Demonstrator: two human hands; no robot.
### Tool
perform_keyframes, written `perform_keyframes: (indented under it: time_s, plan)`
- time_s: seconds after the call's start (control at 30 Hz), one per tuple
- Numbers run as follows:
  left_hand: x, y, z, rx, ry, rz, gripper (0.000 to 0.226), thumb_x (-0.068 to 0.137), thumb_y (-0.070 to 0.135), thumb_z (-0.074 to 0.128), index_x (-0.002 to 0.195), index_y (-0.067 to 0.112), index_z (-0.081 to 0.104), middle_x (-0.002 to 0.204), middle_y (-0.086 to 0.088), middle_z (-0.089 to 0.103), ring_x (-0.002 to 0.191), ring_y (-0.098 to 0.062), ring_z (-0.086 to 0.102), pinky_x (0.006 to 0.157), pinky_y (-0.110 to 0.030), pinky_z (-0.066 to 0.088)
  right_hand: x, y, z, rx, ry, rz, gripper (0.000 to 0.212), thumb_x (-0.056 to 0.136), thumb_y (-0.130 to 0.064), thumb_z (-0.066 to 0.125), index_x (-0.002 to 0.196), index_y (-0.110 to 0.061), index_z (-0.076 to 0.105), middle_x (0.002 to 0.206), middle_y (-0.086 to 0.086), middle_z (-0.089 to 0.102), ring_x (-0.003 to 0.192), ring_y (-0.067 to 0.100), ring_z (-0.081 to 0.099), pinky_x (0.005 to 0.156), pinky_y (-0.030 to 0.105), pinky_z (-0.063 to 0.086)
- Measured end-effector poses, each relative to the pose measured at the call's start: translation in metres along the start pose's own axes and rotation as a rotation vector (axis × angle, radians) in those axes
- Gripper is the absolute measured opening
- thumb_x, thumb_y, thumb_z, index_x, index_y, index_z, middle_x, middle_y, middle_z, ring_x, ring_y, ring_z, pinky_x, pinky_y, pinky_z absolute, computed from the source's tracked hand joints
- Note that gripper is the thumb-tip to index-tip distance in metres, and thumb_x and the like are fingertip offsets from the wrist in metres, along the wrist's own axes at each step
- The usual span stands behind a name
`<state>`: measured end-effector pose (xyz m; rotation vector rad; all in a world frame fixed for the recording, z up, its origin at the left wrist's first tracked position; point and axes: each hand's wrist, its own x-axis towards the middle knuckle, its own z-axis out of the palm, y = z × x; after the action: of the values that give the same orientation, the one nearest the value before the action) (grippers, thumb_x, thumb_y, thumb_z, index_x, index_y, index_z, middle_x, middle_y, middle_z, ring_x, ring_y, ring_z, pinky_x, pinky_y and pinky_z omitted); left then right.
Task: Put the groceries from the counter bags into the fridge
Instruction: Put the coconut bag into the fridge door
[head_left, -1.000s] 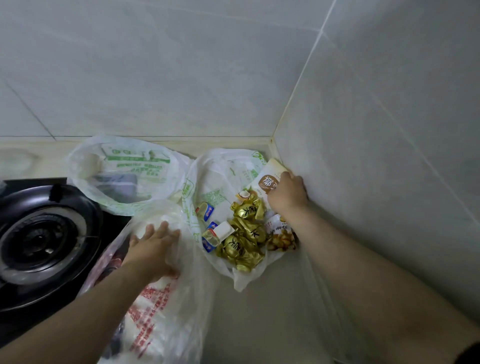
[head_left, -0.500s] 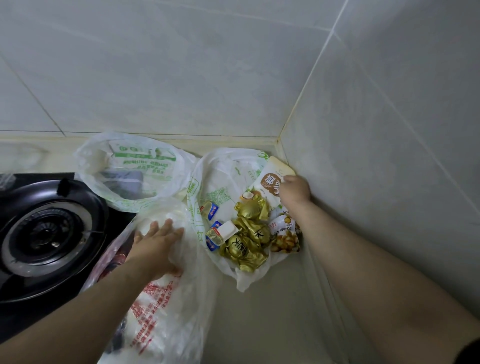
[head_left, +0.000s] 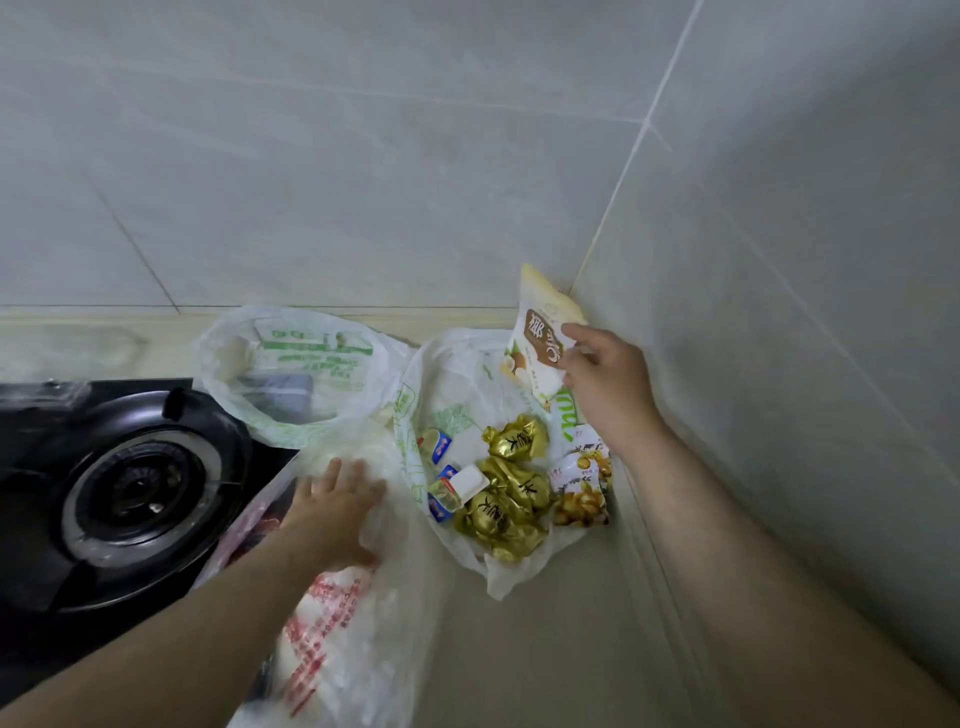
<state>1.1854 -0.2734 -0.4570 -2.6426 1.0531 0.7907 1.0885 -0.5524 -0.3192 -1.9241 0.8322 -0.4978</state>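
My right hand (head_left: 605, 384) grips a cream packet with a brown label and coconut print (head_left: 540, 338), held tilted above the open white bag (head_left: 457, 384) in the counter corner. Inside that bag lie several gold-wrapped sweets (head_left: 506, 493), small blue and yellow packets (head_left: 441, 499), a white box (head_left: 470, 480) and a snack packet with yellow pieces printed on it (head_left: 582, 486). My left hand (head_left: 337, 501) rests flat with straight fingers on a clear bag with red print (head_left: 332, 613). A third bag with green print (head_left: 296, 364) sits behind.
A black gas hob with a round burner (head_left: 135, 493) fills the left side, partly under the bags. Grey tiled walls (head_left: 363, 156) meet in the corner at right. The beige counter (head_left: 561, 649) runs towards me between the bags and the right wall.
My right hand has lifted the cream packet up out of the corner bag. My left hand stays on the red-print bag. The view has shifted slightly.
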Motion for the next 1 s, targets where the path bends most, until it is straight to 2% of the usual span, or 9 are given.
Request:
perform_keyframes:
  time_s: [0.23,0.3,0.4,0.5,0.6,0.7,0.8,0.9,1.0]
  plan:
    - [-0.026,-0.009,-0.03,0.101,0.042,0.026,0.092,0.089,0.056,0.053,0.154,0.017,0.001,0.162,-0.013,-0.002,0.149,-0.03,-0.001,0.119,-0.052,0.01,-0.057,-0.055,-0.005,0.171,-0.123,-0.02,0.027,0.091,-0.009,0.06,0.097,-0.032,0.071,0.094,-0.006,0.071,0.084,0.014,0.068,0.081,0.023,0.054]
    - [-0.041,-0.011,-0.046,-0.146,0.171,0.042,0.083,0.092,0.05,0.052,0.154,0.016,0.01,0.161,-0.007,0.012,0.148,-0.025,0.012,0.118,-0.042,0.018,-0.073,-0.067,-0.003,0.186,-0.15,-0.034,0.028,0.091,-0.009,0.061,0.092,-0.036,0.071,0.091,-0.004,0.072,0.083,0.015,0.067,0.081,0.024,0.053]
    - [-0.07,-0.005,-0.078,-0.761,0.354,0.087,0.081,0.087,0.045,0.064,0.153,0.02,0.022,0.155,0.007,0.028,0.142,-0.015,0.028,0.114,-0.032,0.026,-0.093,-0.084,-0.001,0.266,-0.197,-0.022,0.027,0.09,-0.009,0.064,0.089,-0.034,0.074,0.093,-0.001,0.075,0.092,0.019,0.07,0.089,0.032,0.056]
    - [-0.101,0.008,-0.103,-1.166,0.45,0.277,0.059,0.079,0.037,0.076,0.132,0.033,0.051,0.131,0.022,0.056,0.12,0.002,0.051,0.102,-0.03,0.04,-0.113,-0.104,-0.001,0.467,-0.272,0.035,0.025,0.089,0.0,0.062,0.095,-0.021,0.074,0.088,0.002,0.073,0.09,0.016,0.069,0.09,0.033,0.056]
    - [-0.119,0.011,-0.117,-1.363,0.533,0.317,0.029,0.08,0.016,0.077,0.106,0.018,0.064,0.1,0.002,0.072,0.096,-0.014,0.068,0.085,-0.032,0.055,-0.132,-0.123,-0.006,0.59,-0.289,0.082,0.025,0.09,0.005,0.058,0.1,-0.013,0.073,0.085,0.005,0.07,0.086,0.014,0.068,0.083,0.03,0.056]
    - [-0.135,0.004,-0.125,-1.433,0.491,0.352,0.012,0.081,0.004,0.074,0.089,0.009,0.067,0.074,-0.001,0.071,0.072,-0.011,0.067,0.065,-0.025,0.054,-0.151,-0.136,-0.01,0.675,-0.223,0.133,0.024,0.092,0.004,0.056,0.104,-0.01,0.072,0.091,0.009,0.067,0.087,0.016,0.068,0.084,0.03,0.056]
    - [-0.144,-0.005,-0.129,-1.446,0.38,0.373,0.021,0.081,0.002,0.073,0.092,-0.01,0.06,0.076,-0.007,0.065,0.067,-0.008,0.065,0.058,-0.023,0.052,-0.169,-0.14,-0.004,0.617,-0.114,0.145,0.029,0.091,0.001,0.06,0.114,-0.015,0.064,0.11,0.007,0.061,0.096,0.017,0.066,0.086,0.031,0.057]
    - [-0.158,-0.01,-0.131,-1.495,0.331,0.411,0.006,0.083,0.0,0.07,0.08,0.005,0.068,0.075,-0.007,0.067,0.063,-0.011,0.064,0.055,-0.023,0.052,-0.188,-0.128,0.014,0.333,0.018,0.155,0.035,0.089,-0.017,0.066,0.119,-0.03,0.052,0.121,-0.009,0.058,0.102,0.012,0.064,0.091,0.034,0.054]
    - [-0.173,-0.009,-0.128,-1.515,0.309,0.471,0.028,0.083,-0.002,0.069,0.064,0.019,0.069,0.068,-0.001,0.066,0.061,-0.01,0.064,0.054,-0.023,0.053,-0.218,-0.117,0.031,0.303,-0.013,0.267,0.038,0.088,-0.035,0.063,0.124,-0.024,0.057,0.112,-0.006,0.07,0.1,0.017,0.069,0.097,0.047,0.052]
